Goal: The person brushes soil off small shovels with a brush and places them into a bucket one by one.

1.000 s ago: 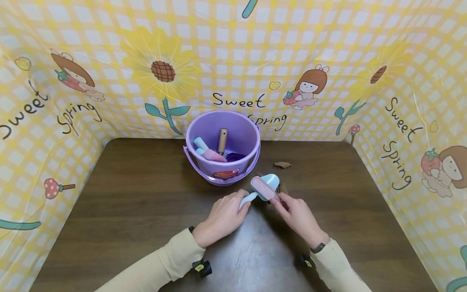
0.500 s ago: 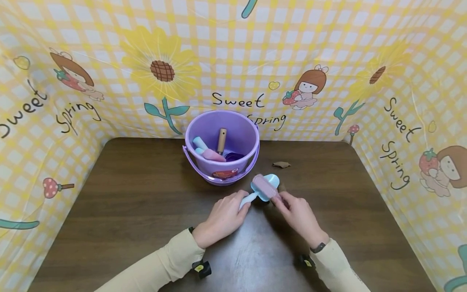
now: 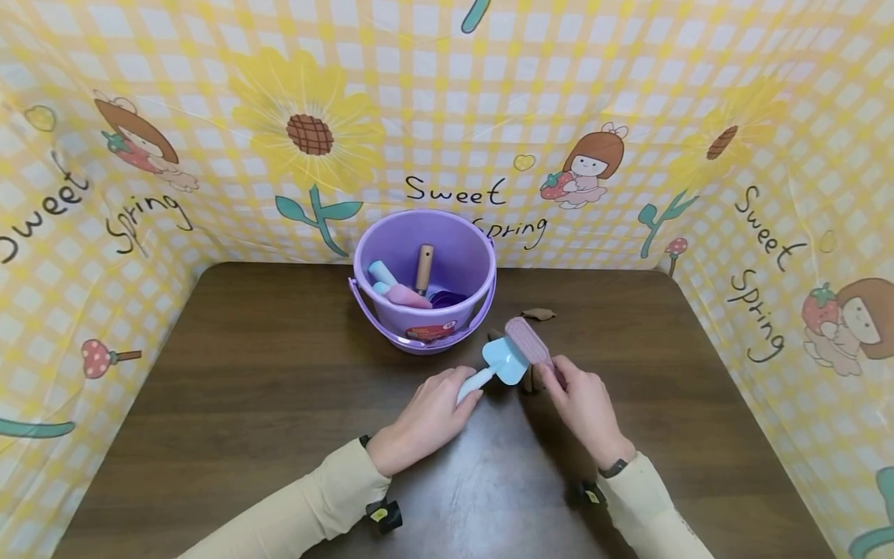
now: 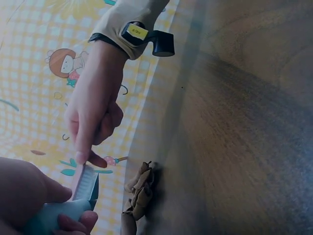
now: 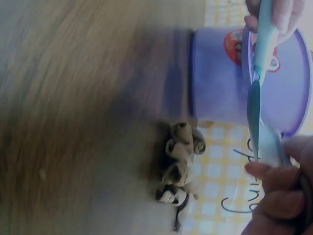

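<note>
My left hand (image 3: 426, 419) grips the handle of a light blue toy shovel (image 3: 506, 360). Its blade points right and away, raised over the table in both wrist views. A pink brush (image 3: 526, 339) is pinched by its handle in my right hand (image 3: 588, 404). The brush's head lies against the far right edge of the blade. Beneath the shovel, on the wood, is a small pile of curled brown dry leaves (image 5: 178, 169), mostly hidden by the blade in the head view. Another brown leaf (image 3: 538, 314) lies just behind the brush.
A purple bucket (image 3: 454, 241) stands behind my left hand, its handle lowered at the front. Inside it are a wooden handle (image 3: 424, 268), blue and pink tool handles (image 3: 408, 296) and something dark purple. Yellow checked cloth (image 3: 447, 93) walls in the table's back and sides.
The brush has slid off the middle of the shovel blade to its far right edge. My right hand has shifted slightly right, while the left hand and shovel stay nearly still.
</note>
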{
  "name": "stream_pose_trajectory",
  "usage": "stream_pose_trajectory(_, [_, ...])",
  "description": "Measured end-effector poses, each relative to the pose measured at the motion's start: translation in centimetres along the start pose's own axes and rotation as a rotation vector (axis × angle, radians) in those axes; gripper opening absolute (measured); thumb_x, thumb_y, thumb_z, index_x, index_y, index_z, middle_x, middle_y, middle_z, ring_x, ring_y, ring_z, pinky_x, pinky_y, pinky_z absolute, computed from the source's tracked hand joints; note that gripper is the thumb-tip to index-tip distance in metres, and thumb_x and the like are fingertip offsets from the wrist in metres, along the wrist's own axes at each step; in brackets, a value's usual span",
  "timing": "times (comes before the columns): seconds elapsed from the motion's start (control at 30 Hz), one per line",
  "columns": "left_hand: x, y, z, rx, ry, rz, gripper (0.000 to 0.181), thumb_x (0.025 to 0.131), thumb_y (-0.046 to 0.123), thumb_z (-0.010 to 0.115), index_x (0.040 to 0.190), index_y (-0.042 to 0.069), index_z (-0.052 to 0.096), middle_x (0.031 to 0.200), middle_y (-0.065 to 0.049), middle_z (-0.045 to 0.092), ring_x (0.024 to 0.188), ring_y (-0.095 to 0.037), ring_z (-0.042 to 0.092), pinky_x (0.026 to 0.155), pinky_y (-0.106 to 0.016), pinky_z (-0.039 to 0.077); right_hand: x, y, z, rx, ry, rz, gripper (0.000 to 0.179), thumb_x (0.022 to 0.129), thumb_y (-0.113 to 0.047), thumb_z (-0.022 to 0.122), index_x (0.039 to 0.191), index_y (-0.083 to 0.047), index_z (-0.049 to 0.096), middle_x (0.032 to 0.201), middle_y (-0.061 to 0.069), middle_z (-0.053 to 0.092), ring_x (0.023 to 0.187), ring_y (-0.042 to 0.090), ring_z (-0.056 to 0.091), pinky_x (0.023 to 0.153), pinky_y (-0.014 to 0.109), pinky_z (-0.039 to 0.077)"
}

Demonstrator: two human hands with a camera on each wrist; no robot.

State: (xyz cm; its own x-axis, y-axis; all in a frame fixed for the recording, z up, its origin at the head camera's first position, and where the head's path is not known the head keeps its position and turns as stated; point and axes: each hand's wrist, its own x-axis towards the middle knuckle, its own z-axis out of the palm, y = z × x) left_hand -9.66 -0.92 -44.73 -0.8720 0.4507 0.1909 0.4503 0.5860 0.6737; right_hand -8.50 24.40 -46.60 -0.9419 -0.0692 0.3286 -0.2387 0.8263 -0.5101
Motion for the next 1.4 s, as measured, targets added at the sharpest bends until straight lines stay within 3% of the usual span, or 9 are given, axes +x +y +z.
stream_pose_trajectory(0.2, [-0.1, -0.2, -0.1, 0.006, 0.007, -0.005, 0.031, 0.095, 0.007, 0.075, 0.121, -0.005, 0.063, 0.101, -0.013, 0.067, 0.086, -0.027, 0.065, 0.077, -0.046, 0.056, -0.3, -0.2, 0.2, 0.038, -0.090, -0.085, 0.012, 0.100, -0.022, 0.072, 0.096, -0.013, 0.067, 0.064, -0.011, 0.044, 0.054, 0.004, 0.040, 0.051, 0.024, 0.035])
stream_pose_trajectory(0.33, [-0.2, -0.4, -0.1, 0.002, 0.025, -0.010, 0.024, 0.096, 0.007, 0.074, 0.116, -0.002, 0.064, 0.098, -0.011, 0.067, 0.085, -0.026, 0.066, 0.076, -0.044, 0.056, -0.4, 0.4, 0.0, -0.028, -0.019, -0.037, 0.013, 0.100, -0.020, 0.072, 0.093, -0.011, 0.066, 0.062, -0.009, 0.043, 0.052, 0.006, 0.039, 0.049, 0.025, 0.032])
stream_pose_trajectory(0.5, [-0.3, -0.5, -0.1, 0.008, 0.018, -0.029, 0.018, 0.096, 0.009, 0.073, 0.111, 0.004, 0.066, 0.095, -0.008, 0.057, 0.079, -0.020, 0.056, 0.068, -0.035, 0.050, -0.4, 1.0, -1.0, -0.046, 0.081, 0.051, 0.014, 0.102, -0.020, 0.069, 0.096, -0.006, 0.068, 0.062, -0.003, 0.047, 0.050, 0.010, 0.040, 0.047, 0.028, 0.031])
stream_pose_trajectory(0.73, [-0.3, -0.4, -0.1, -0.020, -0.019, -0.059, 0.017, 0.099, 0.014, 0.071, 0.113, 0.005, 0.068, 0.097, -0.006, 0.054, 0.078, -0.018, 0.052, 0.067, -0.032, 0.046, -0.3, 0.9, -2.1, 0.037, 0.118, 0.111, 0.018, 0.102, -0.019, 0.068, 0.105, -0.002, 0.070, 0.069, 0.003, 0.056, 0.052, 0.012, 0.042, 0.047, 0.027, 0.033])
stream_pose_trajectory(0.93, [-0.2, -0.4, 0.1, -0.014, -0.027, -0.064, 0.016, 0.102, 0.017, 0.067, 0.112, 0.005, 0.069, 0.096, -0.005, 0.057, 0.079, -0.018, 0.054, 0.067, -0.033, 0.047, -0.4, 0.6, -2.5, 0.049, 0.135, 0.111, 0.015, 0.102, -0.018, 0.069, 0.102, -0.003, 0.071, 0.065, -0.001, 0.050, 0.052, 0.011, 0.041, 0.047, 0.027, 0.033])
stream_pose_trajectory(1.23, [0.1, -0.7, 0.4, -0.022, -0.016, -0.045, 0.016, 0.106, 0.014, 0.058, 0.106, 0.004, 0.070, 0.087, -0.002, 0.060, 0.078, -0.018, 0.058, 0.070, -0.036, 0.049, -0.5, 0.1, -2.4, 0.098, 0.114, 0.083, 0.012, 0.102, -0.018, 0.068, 0.097, -0.007, 0.071, 0.065, -0.005, 0.050, 0.054, 0.007, 0.040, 0.049, 0.026, 0.033])
stream_pose_trajectory(1.4, [0.2, -0.8, 0.4, -0.060, -0.033, -0.063, 0.018, 0.108, 0.011, 0.052, 0.105, 0.003, 0.066, 0.085, -0.001, 0.060, 0.075, -0.016, 0.056, 0.070, -0.034, 0.048, -0.7, -0.3, -1.8, 0.139, 0.026, 0.036, 0.009, 0.101, -0.017, 0.070, 0.095, -0.010, 0.070, 0.067, -0.007, 0.050, 0.055, 0.005, 0.041, 0.050, 0.025, 0.035])
